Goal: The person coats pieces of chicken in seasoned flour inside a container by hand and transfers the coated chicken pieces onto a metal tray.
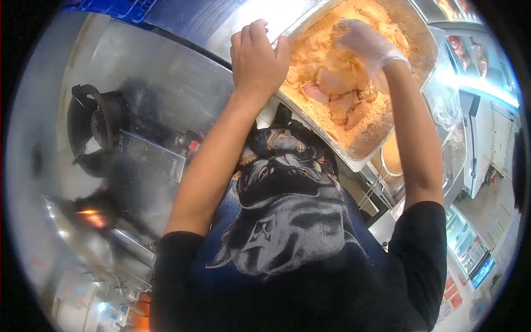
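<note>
A large metal tray (365, 148) holds orange-tinted breading flour (310, 52). Several raw chicken pieces (345, 105) lie in the flour, partly coated. My right hand (368, 47), in a clear plastic glove, reaches into the far right part of the tray above the flour. Its fingers are blurred, so whether they hold anything is unclear. My bare left hand (257, 61) is at the tray's left rim, thumb on the tray side and fingers bent over the outside. It appears to grip the rim.
To the left stands a steel stove counter with a black burner (99, 130) and a lit flame (91, 217) nearer me. A blue crate (119, 8) is at the top left. Right of the tray are a clear plastic bag (445, 102) and a round strainer (391, 155).
</note>
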Tool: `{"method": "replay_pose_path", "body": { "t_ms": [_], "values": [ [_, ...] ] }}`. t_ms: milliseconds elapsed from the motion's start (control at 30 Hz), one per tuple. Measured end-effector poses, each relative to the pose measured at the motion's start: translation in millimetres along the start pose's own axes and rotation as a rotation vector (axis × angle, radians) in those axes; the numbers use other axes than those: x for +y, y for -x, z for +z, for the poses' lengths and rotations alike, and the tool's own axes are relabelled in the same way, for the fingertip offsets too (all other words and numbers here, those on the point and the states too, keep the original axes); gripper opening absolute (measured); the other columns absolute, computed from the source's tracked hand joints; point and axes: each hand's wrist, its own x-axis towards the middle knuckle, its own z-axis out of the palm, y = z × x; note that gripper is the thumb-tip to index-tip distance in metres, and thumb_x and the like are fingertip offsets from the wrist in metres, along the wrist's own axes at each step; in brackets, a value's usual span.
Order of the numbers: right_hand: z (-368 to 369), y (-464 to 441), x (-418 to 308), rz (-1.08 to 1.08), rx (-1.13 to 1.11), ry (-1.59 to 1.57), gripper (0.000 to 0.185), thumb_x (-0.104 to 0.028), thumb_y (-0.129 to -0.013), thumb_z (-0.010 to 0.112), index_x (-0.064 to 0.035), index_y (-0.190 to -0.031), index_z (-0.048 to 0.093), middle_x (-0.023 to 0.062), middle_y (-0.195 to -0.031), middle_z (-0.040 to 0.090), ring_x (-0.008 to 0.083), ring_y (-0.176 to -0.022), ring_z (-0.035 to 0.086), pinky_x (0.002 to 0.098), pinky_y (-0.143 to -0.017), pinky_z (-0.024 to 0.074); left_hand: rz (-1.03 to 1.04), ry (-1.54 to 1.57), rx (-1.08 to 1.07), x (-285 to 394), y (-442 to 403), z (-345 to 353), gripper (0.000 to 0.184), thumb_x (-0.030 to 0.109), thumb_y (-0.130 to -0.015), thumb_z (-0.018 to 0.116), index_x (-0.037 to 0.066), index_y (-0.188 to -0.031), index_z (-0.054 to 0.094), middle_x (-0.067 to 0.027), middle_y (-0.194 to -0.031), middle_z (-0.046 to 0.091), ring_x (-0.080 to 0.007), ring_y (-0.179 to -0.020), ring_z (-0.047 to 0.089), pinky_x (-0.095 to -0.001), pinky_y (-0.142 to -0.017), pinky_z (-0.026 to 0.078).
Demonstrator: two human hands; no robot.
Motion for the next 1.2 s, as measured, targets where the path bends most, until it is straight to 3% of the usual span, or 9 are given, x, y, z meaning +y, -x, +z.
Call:
{"method": "replay_pose_path", "body": {
  "t_ms": [100,167,367,767,833,900,1000,1133,1200],
  "values": [
    [-30,45,-17,-0.112,0.006,0.138,0.046,-0.019,-0.102,0.065,-0.007,-0.147,0.063,0.0129,-0.114,0.077,0.0232,-0.103,0.071,0.0389,-0.096,0.0546,0.016,0.018,-0.015,0,1,-1,0.046,0.029,-0.095,0.071,-0.002,-0.127,0.059,-0.0201,-0.118,0.068,-0.0416,-0.115,0.058,-0.052,-0.101,0.046],
    [-49,63,-47,0.331,-0.046,-0.465,0.051,-0.033,-0.094,0.077,0.0001,-0.132,0.07,0.0192,-0.123,0.076,0.0294,-0.108,0.072,0.0408,-0.096,0.054,0.008,0.016,-0.024,0,1,-2,0.045,0.028,-0.095,0.071,-0.001,-0.127,0.059,-0.0194,-0.116,0.069,-0.0416,-0.114,0.058,-0.0519,-0.1,0.046],
    [-37,72,-63,0.466,0.111,-0.53,0.053,-0.029,-0.094,0.078,0.0024,-0.136,0.068,0.0198,-0.127,0.075,0.0283,-0.11,0.072,0.0409,-0.099,0.0538,0.001,0.027,-0.042,0,0,-4,0.044,0.027,-0.095,0.071,-0.001,-0.126,0.059,-0.0187,-0.112,0.07,-0.0413,-0.113,0.058,-0.0513,-0.099,0.046],
    [-9,89,3,0.447,0.143,-0.7,0.043,-0.029,-0.096,0.076,-0.0019,-0.129,0.073,0.0068,-0.116,0.075,0.0207,-0.106,0.066,0.0357,-0.097,0.0491,-0.072,0.037,-0.134,4,0,-7,0.043,0.026,-0.1,0.067,-0.001,-0.132,0.057,-0.014,-0.113,0.071,-0.0378,-0.118,0.057,-0.0505,-0.102,0.045],
    [-5,84,-8,0.593,0.198,-0.964,0.042,-0.033,-0.101,0.07,-0.006,-0.134,0.07,0.0073,-0.126,0.073,0.0211,-0.117,0.065,0.0359,-0.103,0.0465,-0.079,0.053,-0.129,4,0,-8,0.042,0.026,-0.1,0.067,0.0,-0.132,0.057,-0.014,-0.112,0.072,-0.038,-0.118,0.057,-0.0505,-0.102,0.046],
    [-6,71,-22,1.135,0.448,-1.271,0.048,-0.039,-0.105,0.063,-0.0107,-0.144,0.064,0.005,-0.138,0.068,0.0198,-0.122,0.063,0.0349,-0.107,0.0442,-0.082,0.058,-0.132,4,1,-8,0.042,0.026,-0.1,0.067,0.0,-0.131,0.057,-0.0142,-0.112,0.072,-0.0382,-0.118,0.057,-0.0505,-0.102,0.046],
    [94,55,73,0.609,0.305,-1.139,0.056,-0.047,-0.106,0.059,-0.0144,-0.152,0.057,0.0013,-0.147,0.064,0.018,-0.128,0.061,0.0358,-0.11,0.045,-0.084,0.059,-0.141,4,-1,-8,0.041,0.025,-0.1,0.066,0.0,-0.131,0.057,-0.0146,-0.111,0.072,-0.0384,-0.117,0.058,-0.0508,-0.101,0.046],
    [40,53,-30,0.918,0.434,-1.472,0.06,-0.05,-0.106,0.06,-0.0168,-0.155,0.055,0.002,-0.15,0.063,0.0202,-0.133,0.06,0.0378,-0.112,0.0461,-0.08,0.066,-0.139,3,0,-7,0.04,0.025,-0.099,0.066,0.001,-0.13,0.057,-0.0156,-0.109,0.072,-0.039,-0.115,0.059,-0.0516,-0.1,0.047],
    [32,55,-25,0.83,0.164,-1.258,0.069,-0.056,-0.103,0.063,-0.0154,-0.158,0.052,0.0072,-0.155,0.06,0.0255,-0.143,0.054,0.0412,-0.117,0.0441,-0.081,0.069,-0.139,4,0,-7,0.04,0.025,-0.099,0.066,0.001,-0.13,0.057,-0.016,-0.108,0.072,-0.0389,-0.115,0.059,-0.0517,-0.099,0.047]
  ]
}}
